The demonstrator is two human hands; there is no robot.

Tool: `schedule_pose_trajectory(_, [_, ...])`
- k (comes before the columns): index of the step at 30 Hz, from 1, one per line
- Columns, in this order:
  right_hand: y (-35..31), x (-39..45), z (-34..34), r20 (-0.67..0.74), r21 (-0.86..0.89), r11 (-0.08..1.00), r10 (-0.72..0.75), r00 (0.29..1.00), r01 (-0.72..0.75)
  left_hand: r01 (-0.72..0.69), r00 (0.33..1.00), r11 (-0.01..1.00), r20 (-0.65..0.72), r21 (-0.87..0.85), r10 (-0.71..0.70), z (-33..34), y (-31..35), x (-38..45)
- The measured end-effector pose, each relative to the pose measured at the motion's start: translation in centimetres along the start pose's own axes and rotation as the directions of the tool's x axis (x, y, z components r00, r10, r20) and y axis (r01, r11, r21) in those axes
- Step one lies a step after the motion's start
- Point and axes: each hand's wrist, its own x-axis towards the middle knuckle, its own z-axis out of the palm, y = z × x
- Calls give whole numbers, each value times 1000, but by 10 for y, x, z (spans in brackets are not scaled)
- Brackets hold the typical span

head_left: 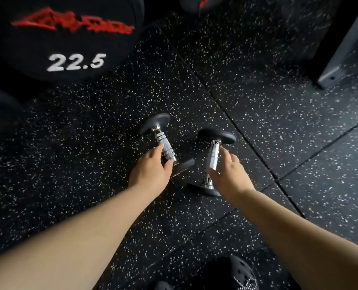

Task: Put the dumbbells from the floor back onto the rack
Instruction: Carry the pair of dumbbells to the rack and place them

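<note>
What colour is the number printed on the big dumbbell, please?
White, on the black big dumbbell, seen in the head view.

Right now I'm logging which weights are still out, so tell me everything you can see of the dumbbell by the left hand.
The left dumbbell is small: a knurled, ringed chrome handle between two round black heads that look like rubber. It lies on the speckled floor, angled away toward the upper left. The left hand is open around the handle, fingers touching its side, not yet closed. Its near head sits close to the second dumbbell.
</note>
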Motion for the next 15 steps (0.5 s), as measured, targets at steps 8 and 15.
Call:
schedule_pose_trajectory(8, [20,32,40,7,161,982,99,995,-98,250,965,954,120,-163,-233,37,-10,45])
schedule_pose_trajectory(15, [18,58,54,-23,304,946,126,992,-113,358,933,826,124,-437,-339,54,-1,77])
